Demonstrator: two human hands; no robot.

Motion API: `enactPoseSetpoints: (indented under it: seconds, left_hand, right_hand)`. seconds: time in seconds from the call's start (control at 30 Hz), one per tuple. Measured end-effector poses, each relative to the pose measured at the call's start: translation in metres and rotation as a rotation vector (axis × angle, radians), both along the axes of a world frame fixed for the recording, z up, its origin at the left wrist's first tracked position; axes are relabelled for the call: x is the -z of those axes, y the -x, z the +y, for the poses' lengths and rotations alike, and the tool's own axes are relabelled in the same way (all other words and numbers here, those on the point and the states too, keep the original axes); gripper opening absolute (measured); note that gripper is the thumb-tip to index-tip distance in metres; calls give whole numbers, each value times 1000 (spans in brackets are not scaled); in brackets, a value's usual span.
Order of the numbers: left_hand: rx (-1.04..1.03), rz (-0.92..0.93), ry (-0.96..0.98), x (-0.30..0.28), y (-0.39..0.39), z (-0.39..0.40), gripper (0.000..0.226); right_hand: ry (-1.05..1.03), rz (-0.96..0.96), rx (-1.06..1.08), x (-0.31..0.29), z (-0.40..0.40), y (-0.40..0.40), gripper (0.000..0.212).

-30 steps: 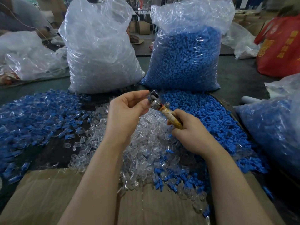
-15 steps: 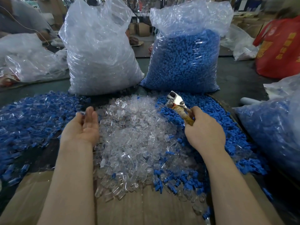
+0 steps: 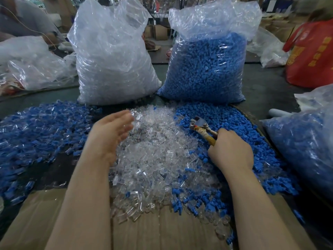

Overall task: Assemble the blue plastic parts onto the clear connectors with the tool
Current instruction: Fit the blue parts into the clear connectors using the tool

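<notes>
The left hand's fingertips [image 3: 128,120] are motion-blurred over the clear connectors [image 3: 153,150].

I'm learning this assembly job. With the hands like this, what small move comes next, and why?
Probably lower the left hand to pick one piece from the clear plastic connector pile. It hovers open and empty over that pile, while the right hand grips the metal plier-like tool, its head already at the loose blue plastic parts.

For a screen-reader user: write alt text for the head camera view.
A person's right hand grips a metal tool over a pile of blue plastic parts, while the open left hand reaches over a central heap of clear connectors. Behind stand a bag of clear pieces and a bag of blue pieces.
</notes>
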State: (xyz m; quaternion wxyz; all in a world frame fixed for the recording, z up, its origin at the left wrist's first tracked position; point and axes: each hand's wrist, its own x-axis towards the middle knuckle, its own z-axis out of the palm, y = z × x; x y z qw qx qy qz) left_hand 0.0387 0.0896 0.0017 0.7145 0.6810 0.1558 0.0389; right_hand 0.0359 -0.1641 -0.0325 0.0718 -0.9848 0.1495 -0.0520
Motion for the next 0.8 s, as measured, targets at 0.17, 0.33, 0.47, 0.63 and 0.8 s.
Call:
enactPoseSetpoints:
  seconds: [0.17,0.33,0.47,0.63,0.8]
  left_hand:
    - [504,112,-697,4,4,-39,56]
    - [369,73,-965,4,3,-56,40]
    - [306,30,-887,7,3,-52,27]
    - [307,-48,-994,9,2,-55,20]
    - [272,-107,-1048,14,-1,-57,13]
  right_hand:
    - [-27,-12,-8,1,-1,-2,15]
    - [-28,-10,-27,1,-2,-4,11]
    - [-28,2,-63,2,-3,-3,13]
    - [-31,-6,-55,3,-3,-4,13]
    - [-38,-34,-33,5,-2,-4,13]
